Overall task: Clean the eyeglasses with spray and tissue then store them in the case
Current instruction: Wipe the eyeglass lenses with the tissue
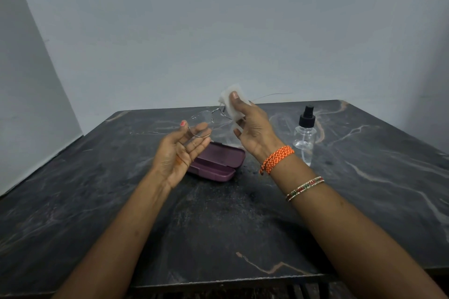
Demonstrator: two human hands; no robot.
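- So, left hand (179, 153) palm-up, fingers loosely curled under one lens of the eyeglasses (206, 120) — rim resting on the fingertips.
- Right hand (252, 128) pinching a folded tissue (232, 104) around the other lens, thumb on top.
- Purple case (218, 161) lying open on the table (218, 226), just below the left fingers.
- Spray bottle (305, 135) upright right of the right hand, untouched.

Plain room: dark marble table (243, 226) against bare grey wall (218, 31)
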